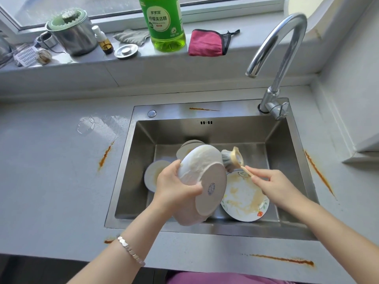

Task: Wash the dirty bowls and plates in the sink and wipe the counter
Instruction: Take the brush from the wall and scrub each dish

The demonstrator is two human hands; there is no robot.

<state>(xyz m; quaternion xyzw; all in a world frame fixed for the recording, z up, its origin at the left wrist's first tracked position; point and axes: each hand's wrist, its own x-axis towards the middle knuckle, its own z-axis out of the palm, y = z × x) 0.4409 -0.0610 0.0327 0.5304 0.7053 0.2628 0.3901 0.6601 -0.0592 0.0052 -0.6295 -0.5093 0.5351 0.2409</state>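
Observation:
Over the steel sink [131, 160] my left hand [174, 185] grips a white bowl [203, 181] by its rim, tilted with its base toward me and foam on its side. My right hand [272, 183] pinches the handle of a dish brush [233, 158], whose head touches the bowl's far side. Below lies a dirty flowered plate [246, 197] smeared yellow. A white dish [151, 175] lies at the sink's left, and another bowl [190, 144] shows behind the held one.
Brown sauce streaks [105, 154] mark the grey counter [51, 181] on the left, right and front. The faucet [279, 58] arches over the sink's right rear. On the sill stand a green detergent bottle [166, 23], a red cloth [207, 43], a grey rag [132, 36] and a metal pot [71, 33].

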